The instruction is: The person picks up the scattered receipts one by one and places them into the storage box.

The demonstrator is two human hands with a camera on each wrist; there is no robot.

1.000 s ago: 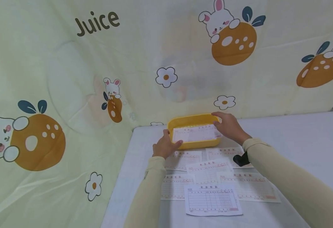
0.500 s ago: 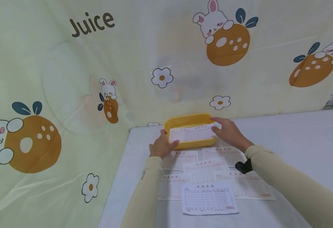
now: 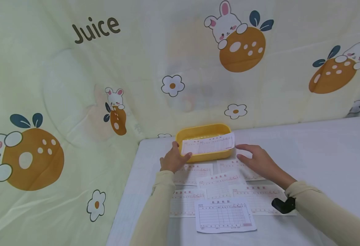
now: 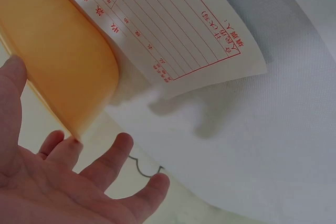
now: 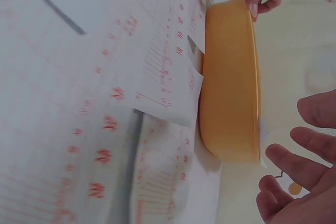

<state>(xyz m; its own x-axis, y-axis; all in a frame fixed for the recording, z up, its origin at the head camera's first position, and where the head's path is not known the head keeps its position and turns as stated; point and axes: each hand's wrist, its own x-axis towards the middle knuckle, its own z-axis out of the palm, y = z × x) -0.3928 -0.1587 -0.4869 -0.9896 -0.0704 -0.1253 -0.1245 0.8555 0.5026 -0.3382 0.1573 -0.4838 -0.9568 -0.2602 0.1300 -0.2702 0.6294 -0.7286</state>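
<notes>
A yellow plastic basket (image 3: 207, 158) stands at the back of the table, with receipt slips (image 3: 209, 145) in it, their right end raised over the rim. My left hand (image 3: 173, 161) grips the basket's left end, thumb at the front rim and fingers at the side. Just off the basket's right end, my right hand (image 3: 258, 160) is held with fingers apart and nothing between them. The right wrist view shows that hand (image 5: 304, 166) beside the basket (image 5: 231, 82), not touching it. Several more receipt slips (image 3: 226, 215) lie in front, some overlapping.
A white cloth covers the table (image 3: 315, 150). Behind and to the left hangs a pale curtain (image 3: 149, 44) printed with rabbits and oranges, close to the basket's back. A black device (image 3: 283, 205) sits on my right wrist.
My right hand has let go of the basket's right end and drawn back to the right and nearer. My left hand keeps its hold. The slips in the basket now tilt up at the right.
</notes>
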